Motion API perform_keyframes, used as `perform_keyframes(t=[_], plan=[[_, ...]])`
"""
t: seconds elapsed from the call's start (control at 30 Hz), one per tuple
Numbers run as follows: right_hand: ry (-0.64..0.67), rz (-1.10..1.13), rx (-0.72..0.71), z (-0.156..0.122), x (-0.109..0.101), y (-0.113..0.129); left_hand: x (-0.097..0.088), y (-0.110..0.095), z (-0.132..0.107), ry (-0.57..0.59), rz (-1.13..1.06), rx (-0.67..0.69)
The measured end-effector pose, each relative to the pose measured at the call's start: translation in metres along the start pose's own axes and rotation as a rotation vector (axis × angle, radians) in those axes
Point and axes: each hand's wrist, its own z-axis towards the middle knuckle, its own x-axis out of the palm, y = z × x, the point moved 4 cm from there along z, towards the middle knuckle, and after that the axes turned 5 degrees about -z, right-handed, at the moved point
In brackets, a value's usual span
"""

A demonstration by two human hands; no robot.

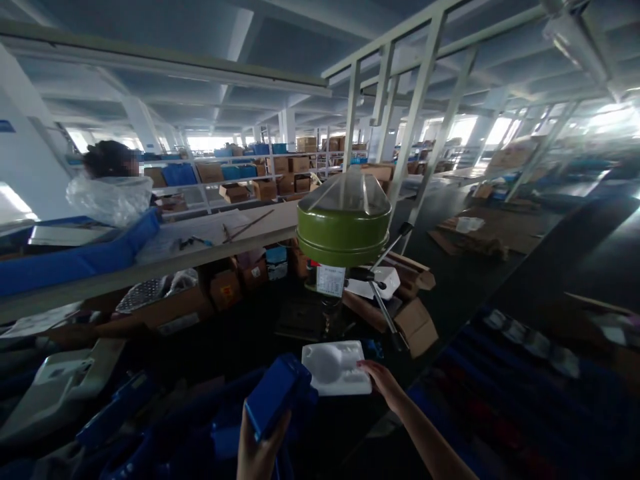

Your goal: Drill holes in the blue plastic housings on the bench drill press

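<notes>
My left hand [260, 443] is wrapped around a blue boxy part [274, 395], held tilted at the bottom middle. A rounder blue portion shows at the part's right end. To its right is a white moulded tray [337, 380] with a round hollow and smaller recesses. My right hand [381, 379] grips the tray's right edge, its fingers partly hidden. Just beyond the tray stands a drill press with a green top cover [344, 230]; its drill bit [327, 325] points down behind the tray. Black-knobbed feed levers [383, 307] stick out on the press's right side.
Several blue parts [135, 453] and a pale casing [65, 383] lie low on the left. An open cardboard box [416, 327] sits right of the press. A long bench [210, 248] crosses behind, with a blue bin [75, 267] and a person [113, 160] at left.
</notes>
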Motion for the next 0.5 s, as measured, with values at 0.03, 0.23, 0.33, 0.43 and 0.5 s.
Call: perform_keyframes(t=[0.03, 0.23, 0.33, 0.43, 0.5], plan=[[-0.008, -0.027, -0.026, 0.007, 0.001, -0.001, 0.009, 0.006, 0.009, 0.026, -0.007, -0.018], [0.017, -0.15, -0.174, 0.006, 0.017, -0.027, 0.059, 0.03, 0.062, 0.273, -0.023, -0.058], [0.056, -0.203, -0.218, 0.003, 0.027, -0.038, 0.076, 0.036, 0.079, 0.372, 0.068, -0.013], [0.105, -0.246, -0.247, 0.007, 0.033, -0.041, 0.079, 0.051, 0.09, 0.389, 0.147, -0.017], [0.134, -0.27, -0.262, 0.011, 0.035, -0.041, 0.078, 0.065, 0.096, 0.361, 0.187, -0.025]])
